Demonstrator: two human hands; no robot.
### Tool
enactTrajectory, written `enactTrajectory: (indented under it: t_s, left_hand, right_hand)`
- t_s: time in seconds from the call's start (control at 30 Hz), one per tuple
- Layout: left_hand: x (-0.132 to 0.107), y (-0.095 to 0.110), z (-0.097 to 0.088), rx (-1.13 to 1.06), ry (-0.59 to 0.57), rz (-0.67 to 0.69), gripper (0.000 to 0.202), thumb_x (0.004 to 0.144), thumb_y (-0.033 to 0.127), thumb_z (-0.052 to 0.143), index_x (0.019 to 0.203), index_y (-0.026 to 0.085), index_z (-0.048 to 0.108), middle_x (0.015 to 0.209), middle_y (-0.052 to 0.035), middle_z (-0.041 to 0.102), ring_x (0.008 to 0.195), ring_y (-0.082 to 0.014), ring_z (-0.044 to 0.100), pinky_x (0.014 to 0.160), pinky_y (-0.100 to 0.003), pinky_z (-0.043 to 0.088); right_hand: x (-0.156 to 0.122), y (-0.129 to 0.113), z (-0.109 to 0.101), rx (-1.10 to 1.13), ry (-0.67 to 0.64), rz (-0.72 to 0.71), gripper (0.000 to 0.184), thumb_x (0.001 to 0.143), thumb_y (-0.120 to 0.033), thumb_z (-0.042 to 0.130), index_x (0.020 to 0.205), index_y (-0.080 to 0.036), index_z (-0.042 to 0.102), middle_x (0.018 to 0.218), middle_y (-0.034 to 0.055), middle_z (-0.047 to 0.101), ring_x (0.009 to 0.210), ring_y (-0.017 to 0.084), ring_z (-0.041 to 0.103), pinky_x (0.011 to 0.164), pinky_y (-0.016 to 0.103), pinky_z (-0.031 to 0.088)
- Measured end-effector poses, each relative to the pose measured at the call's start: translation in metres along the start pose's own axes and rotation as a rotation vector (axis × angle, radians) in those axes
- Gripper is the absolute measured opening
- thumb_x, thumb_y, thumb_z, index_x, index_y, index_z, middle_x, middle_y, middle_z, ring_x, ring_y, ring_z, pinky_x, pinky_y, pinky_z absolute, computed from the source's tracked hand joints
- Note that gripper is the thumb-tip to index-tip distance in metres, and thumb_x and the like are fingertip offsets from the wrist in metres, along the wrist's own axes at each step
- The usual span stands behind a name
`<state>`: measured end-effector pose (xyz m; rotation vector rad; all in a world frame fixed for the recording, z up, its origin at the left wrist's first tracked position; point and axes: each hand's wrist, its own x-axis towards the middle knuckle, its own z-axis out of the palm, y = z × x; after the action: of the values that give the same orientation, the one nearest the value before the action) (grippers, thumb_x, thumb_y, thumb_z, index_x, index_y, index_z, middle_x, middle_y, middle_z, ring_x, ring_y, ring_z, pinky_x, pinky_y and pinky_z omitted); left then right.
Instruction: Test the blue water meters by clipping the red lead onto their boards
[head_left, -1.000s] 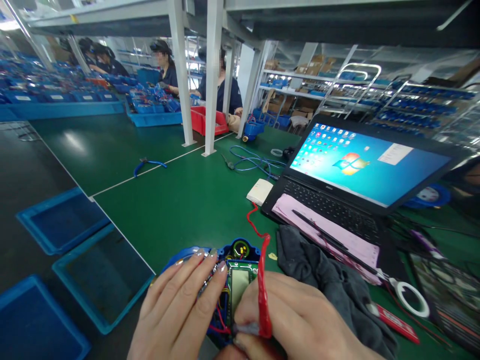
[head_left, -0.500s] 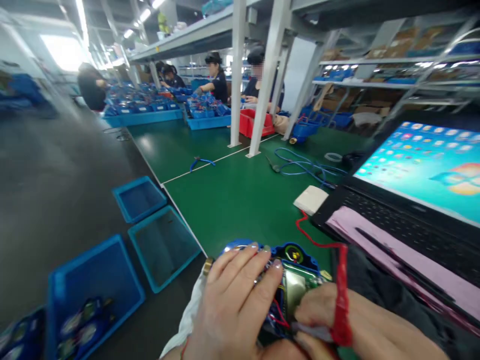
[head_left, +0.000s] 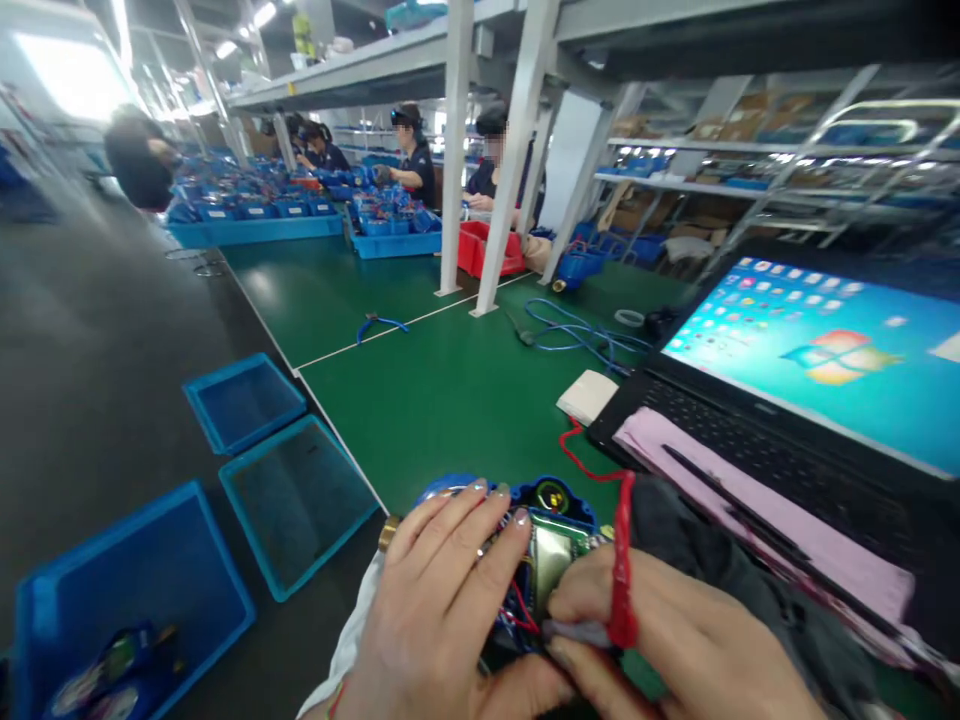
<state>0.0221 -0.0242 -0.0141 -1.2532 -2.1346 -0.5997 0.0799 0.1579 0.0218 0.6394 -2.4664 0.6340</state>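
A blue device [head_left: 551, 495] with an exposed green circuit board and small display lies at the near edge of the green table [head_left: 450, 390]. My left hand [head_left: 442, 600] rests on its left side, fingers wrapped over the blue housing. My right hand [head_left: 675, 640] pinches a red probe [head_left: 621, 570] with a grey tip against the board; its thin red wire [head_left: 581, 465] runs toward a white box [head_left: 587, 396].
An open laptop [head_left: 795, 400] with a pink sheet and pen on its keyboard stands at the right, a dark cloth in front of it. Blue bins [head_left: 296, 500] sit on the floor at left. Blue cables [head_left: 577, 335], white posts and seated workers are farther back.
The view swung left and then partly back right. Both hands stayed on the blue device with the red probe held against the board.
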Motion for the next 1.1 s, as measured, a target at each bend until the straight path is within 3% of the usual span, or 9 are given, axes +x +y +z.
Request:
enactTrajectory:
  t_s: [0.13,0.43,1.1]
  left_hand:
    - [0.000,-0.006,0.000,0.020,-0.013,0.042,0.050,0.087,0.044,0.055,0.120,0.007,0.053,0.126,-0.0143,0.054,0.120,-0.0267,0.048,0.101,-0.041,0.041]
    - [0.000,-0.013,0.004,0.047,-0.003,0.108,0.050,0.085,0.044,0.057,0.119,0.006,0.054,0.127,-0.0145,0.053,0.121,-0.0265,0.046,0.100,-0.040,0.039]
    - [-0.004,-0.018,0.006,0.077,-0.022,0.119,0.053,0.085,0.047,0.056,0.124,0.011,0.050,0.131,-0.0111,0.050,0.122,-0.0246,0.046,0.105,-0.037,0.034]
  right_hand:
    - [0.003,-0.004,0.001,0.081,0.001,0.053,0.009,0.088,-0.014,0.047,0.083,-0.017,0.053,0.070,0.0019,0.062,0.060,0.014,0.060,0.057,0.021,0.052]
    - [0.003,-0.004,0.004,0.107,0.019,0.083,0.016,0.087,-0.014,0.043,0.074,-0.014,0.054,0.066,0.0036,0.057,0.058,0.014,0.052,0.052,0.021,0.046]
    - [0.003,-0.001,0.008,0.118,0.024,0.069,0.015,0.088,-0.019,0.044,0.077,-0.015,0.053,0.068,0.0038,0.060,0.058,0.014,0.053,0.052,0.022,0.045]
